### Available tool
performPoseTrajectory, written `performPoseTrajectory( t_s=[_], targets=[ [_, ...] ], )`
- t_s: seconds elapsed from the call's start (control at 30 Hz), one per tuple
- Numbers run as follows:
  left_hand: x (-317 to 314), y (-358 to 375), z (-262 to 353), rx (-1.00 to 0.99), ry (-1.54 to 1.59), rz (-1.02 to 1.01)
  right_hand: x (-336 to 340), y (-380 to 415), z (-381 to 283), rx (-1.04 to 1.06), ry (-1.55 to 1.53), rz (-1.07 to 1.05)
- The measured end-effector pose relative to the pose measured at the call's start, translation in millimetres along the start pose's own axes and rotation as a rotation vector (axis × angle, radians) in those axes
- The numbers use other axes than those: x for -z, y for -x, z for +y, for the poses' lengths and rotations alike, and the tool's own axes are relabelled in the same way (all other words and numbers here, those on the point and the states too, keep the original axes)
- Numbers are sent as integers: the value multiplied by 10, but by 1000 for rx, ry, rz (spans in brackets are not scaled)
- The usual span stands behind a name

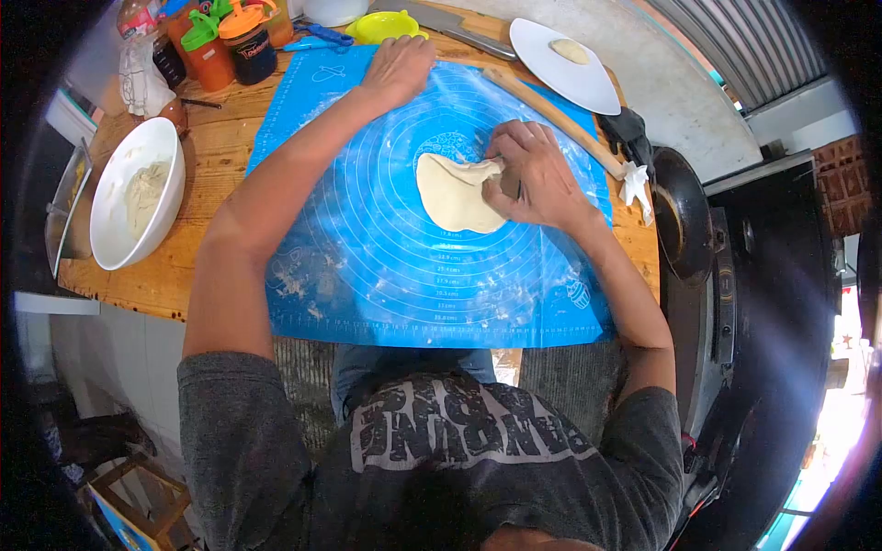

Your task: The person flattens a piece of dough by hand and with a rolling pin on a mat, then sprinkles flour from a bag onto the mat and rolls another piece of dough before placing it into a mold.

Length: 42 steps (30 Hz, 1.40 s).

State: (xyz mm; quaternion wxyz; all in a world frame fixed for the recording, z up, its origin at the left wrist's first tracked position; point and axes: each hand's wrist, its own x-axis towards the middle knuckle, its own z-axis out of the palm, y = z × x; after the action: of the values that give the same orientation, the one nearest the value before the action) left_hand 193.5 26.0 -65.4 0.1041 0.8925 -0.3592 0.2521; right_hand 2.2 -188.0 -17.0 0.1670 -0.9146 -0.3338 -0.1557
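Wood table w/ blue mat: dough mid-mat, R hand on it

Dough is flat, far edge folded over. R hand's thumb & fingers closed on its right edge, prob. to control the fold. L hand at mat's far edge by yellow-green bowl; fingertips unclear, can't tell if gripping. White powder on mat, prob. vs. sticking. Rolling pin far right, likely out of dough's way.
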Motion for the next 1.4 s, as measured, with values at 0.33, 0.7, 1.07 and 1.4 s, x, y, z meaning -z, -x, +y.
performPoseTrajectory(
  t_s=[0.33,0.7,1.07,1.4],
  targets=[
    [6,-5,-6,20,-3,-23,-24,-38,13,3,-112,6],
    [-8,-20,-2,32,-50,-30,-123,-78,-127,109,38,0],
    [-13,-1,-9,8,-9,3,-203,-57,-183,74,-287,-16],
    [52,-12,-46,-29,21,12,-184,-67,-287,27,-175,107]
  ],
)
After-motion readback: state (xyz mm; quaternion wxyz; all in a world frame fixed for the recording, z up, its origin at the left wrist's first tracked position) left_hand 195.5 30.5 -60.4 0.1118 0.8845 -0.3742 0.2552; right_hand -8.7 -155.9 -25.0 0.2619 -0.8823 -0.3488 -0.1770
